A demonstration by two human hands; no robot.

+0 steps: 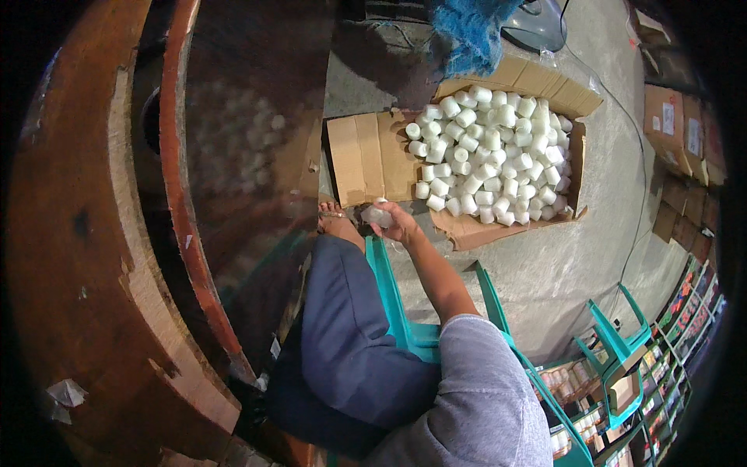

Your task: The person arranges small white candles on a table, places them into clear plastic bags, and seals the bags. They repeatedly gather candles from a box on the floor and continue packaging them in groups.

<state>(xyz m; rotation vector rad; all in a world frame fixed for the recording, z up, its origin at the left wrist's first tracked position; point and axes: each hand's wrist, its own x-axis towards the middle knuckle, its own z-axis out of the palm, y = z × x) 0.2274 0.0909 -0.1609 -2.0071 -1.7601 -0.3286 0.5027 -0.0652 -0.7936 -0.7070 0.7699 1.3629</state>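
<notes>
My right hand [398,224] is closed around a small whitish roll [377,215], held above my bare foot [339,223] and beside a cardboard flap. The roll looks partly translucent, and my fingers cover some of it. Just beyond, to the right, an opened cardboard box [366,159] lies on the floor, heaped with many small white rolls [486,156] of similar size. No part of my left hand shows.
A wooden table edge [175,156] runs along the left. A teal plastic stool [385,288] stands by my leg, with more teal stools [622,342] at right. Blue cloth [471,35] hangs at the top; brown cartons [673,128] and a cable [640,156] are to the right.
</notes>
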